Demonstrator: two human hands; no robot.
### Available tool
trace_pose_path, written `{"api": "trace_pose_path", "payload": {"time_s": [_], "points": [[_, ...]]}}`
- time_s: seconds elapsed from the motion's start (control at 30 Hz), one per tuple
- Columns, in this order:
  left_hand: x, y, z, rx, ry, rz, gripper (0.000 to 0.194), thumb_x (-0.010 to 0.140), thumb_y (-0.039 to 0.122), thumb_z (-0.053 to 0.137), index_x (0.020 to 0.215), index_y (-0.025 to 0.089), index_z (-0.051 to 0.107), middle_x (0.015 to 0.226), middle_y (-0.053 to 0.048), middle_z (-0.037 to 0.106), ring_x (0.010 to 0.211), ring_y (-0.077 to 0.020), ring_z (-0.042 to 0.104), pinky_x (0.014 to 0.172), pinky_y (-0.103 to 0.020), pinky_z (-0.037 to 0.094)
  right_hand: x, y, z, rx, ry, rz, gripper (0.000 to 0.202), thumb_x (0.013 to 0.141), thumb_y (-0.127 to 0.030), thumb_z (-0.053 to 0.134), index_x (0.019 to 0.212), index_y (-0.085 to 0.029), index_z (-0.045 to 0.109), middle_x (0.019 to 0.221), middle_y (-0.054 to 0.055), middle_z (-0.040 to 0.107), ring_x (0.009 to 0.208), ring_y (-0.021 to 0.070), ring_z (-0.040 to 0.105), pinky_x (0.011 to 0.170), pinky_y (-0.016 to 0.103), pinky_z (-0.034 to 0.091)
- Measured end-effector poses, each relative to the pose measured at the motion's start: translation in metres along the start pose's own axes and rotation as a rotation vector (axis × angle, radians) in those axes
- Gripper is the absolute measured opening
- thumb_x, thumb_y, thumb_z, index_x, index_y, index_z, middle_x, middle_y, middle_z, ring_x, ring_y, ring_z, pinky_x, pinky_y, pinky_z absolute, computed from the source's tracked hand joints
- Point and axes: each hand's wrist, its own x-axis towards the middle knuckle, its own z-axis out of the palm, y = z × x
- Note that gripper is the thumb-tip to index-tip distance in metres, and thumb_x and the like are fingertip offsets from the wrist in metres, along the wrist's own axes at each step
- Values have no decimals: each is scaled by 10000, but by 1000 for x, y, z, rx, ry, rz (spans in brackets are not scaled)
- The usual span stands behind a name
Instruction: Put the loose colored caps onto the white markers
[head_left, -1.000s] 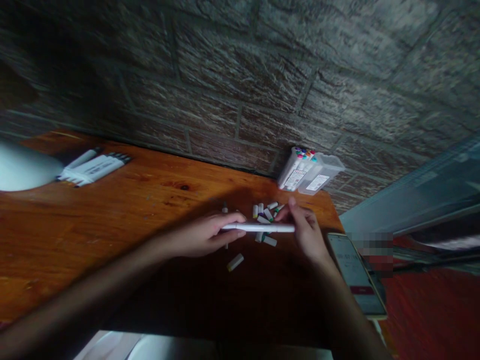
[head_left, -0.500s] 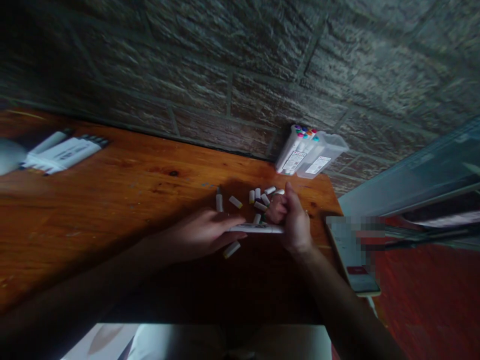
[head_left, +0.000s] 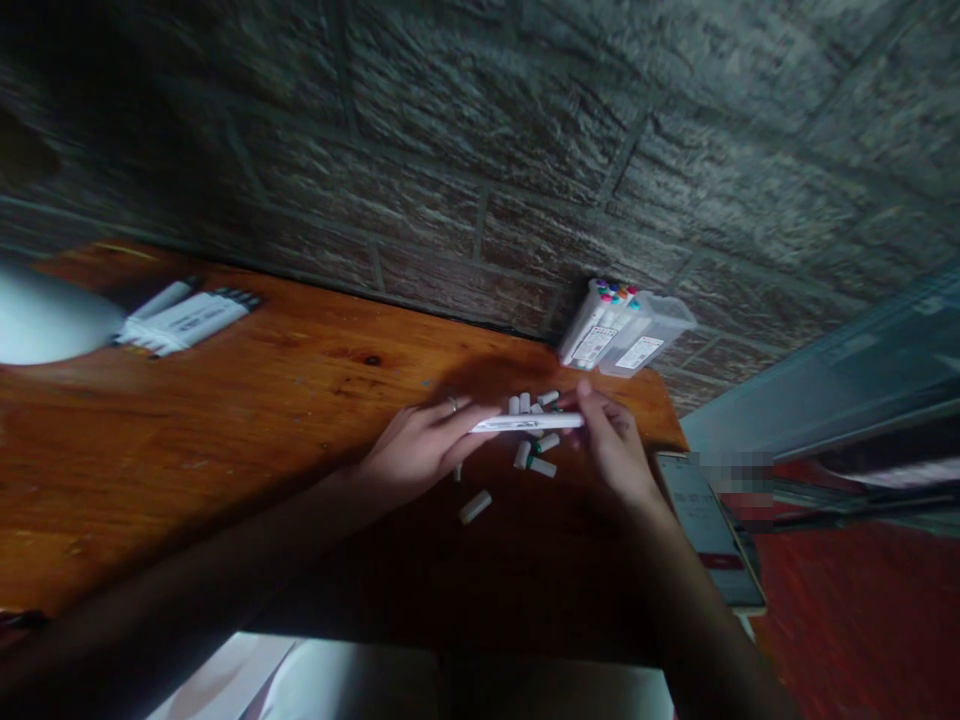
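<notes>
A white marker (head_left: pixel 525 423) lies level between my two hands, above the wooden table. My left hand (head_left: pixel 427 440), with a ring on one finger, is closed on its left end. The right end is pinched between the thumb and fingers of my right hand (head_left: pixel 611 430). Several small white caps (head_left: pixel 541 467), some with green ends, lie on the table under and around the marker. One separate cap (head_left: pixel 475 507) rests nearer to me. Part of another small piece shows beside my left fingertips.
Clear plastic cases (head_left: pixel 626 335), one holding colored markers, stand by the stone wall (head_left: pixel 420 220). Several white markers (head_left: pixel 187 318) lie at the left beside a white rounded object (head_left: pixel 52 315). A book or box (head_left: pixel 705 520) sits at the table's right edge.
The marker and both hands are slightly higher in view. My right hand has shifted right, and its fingers now show around the marker's end. The camera view has shifted, too.
</notes>
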Motion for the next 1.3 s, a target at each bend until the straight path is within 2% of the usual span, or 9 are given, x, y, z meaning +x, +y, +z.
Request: {"api": "trace_pose_path", "payload": {"time_s": [0.07,0.2,0.33,0.43,0.67,0.87,0.93,1.1,1.3], "points": [[1,-1,-1,30,30,-9,314,978,329,529,1241,222,665,1115,-77,727,970,-205,701,865,-299,547,-1,1,3,-39,-45,-4,441,817,-597,665,672,-181,640,524,-38,529,451,86,436,456,236,326],[7,5,-7,-36,31,-7,358,965,362,554,1273,197,631,1150,-73,727,1032,-214,687,912,-308,533,-2,-1,7,-3,2,-91,392,823,-525,700,647,-183,623,543,-40,540,477,79,447,484,227,350],[11,10,-13,-209,44,-17,231,981,280,529,1101,163,689,982,-47,748,864,-158,695,812,-248,521,-1,1,4,133,10,-100,357,871,-528,641,746,-196,680,601,-33,565,501,81,445,489,227,349],[12,9,-14,-269,73,-57,209,961,276,572,1087,159,691,922,-37,720,792,-137,667,727,-229,500,0,3,2,219,13,-82,329,869,-516,648,825,-200,726,645,-22,603,495,76,440,473,229,332],[13,3,-17,-293,161,-61,195,919,241,635,1092,167,686,949,-43,677,841,-135,640,734,-226,483,-3,1,4,300,6,-89,279,873,-477,668,911,-221,774,662,-20,620,487,68,415,479,238,298],[10,5,-13,-367,147,-188,258,909,299,651,1136,178,667,947,-32,729,737,-120,656,592,-190,474,-2,2,1,239,18,-108,234,874,-417,681,940,-211,770,559,-46,519,496,77,375,503,244,281],[9,6,-12,-402,128,-217,244,936,309,612,1134,183,679,942,-29,744,743,-121,670,603,-185,488,-2,3,0,232,18,-114,241,895,-416,654,970,-212,759,524,-60,466,491,82,371,505,246,278],[10,6,-13,-430,137,-198,244,936,299,612,1134,181,692,1012,-53,741,826,-143,687,642,-199,513,-2,3,1,265,40,-113,224,892,-387,660,1002,-212,744,690,-29,572,507,62,384,492,244,264],[12,4,-19,-375,211,-81,182,910,227,645,1076,180,701,970,-51,715,846,-146,659,729,-239,504,-3,2,3,264,20,-102,238,890,-394,655,981,-198,753,634,-31,527,514,69,372,483,238,260]]}}
